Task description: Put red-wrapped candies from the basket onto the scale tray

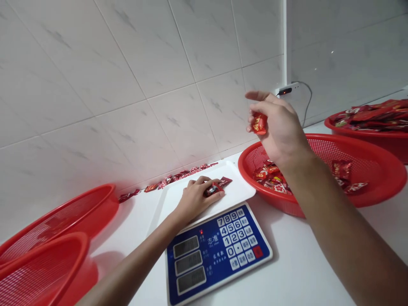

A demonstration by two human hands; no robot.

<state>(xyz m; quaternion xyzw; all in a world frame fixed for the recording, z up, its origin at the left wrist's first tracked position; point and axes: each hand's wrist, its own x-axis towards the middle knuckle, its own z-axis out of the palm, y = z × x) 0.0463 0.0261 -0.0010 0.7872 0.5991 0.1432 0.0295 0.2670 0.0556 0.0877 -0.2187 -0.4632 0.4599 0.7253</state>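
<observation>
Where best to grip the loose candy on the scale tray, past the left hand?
Pinch the loose candy across its narrow middle, coming straight down from above: it lies flat on the white tray, and the left hand crowds its near-left side.

A white counter point(296, 272) carried an electronic scale point(216, 246) with a blue keypad. Just right of the scale sat a red mesh basket point(376, 187), with a second, packet-filled basket point(366, 135) beyond it. Well left of the scale stood two stacked red baskets point(63, 216). Behind the scale, a row of red-wrapped candies point(178, 175) lay along the wall.
</observation>
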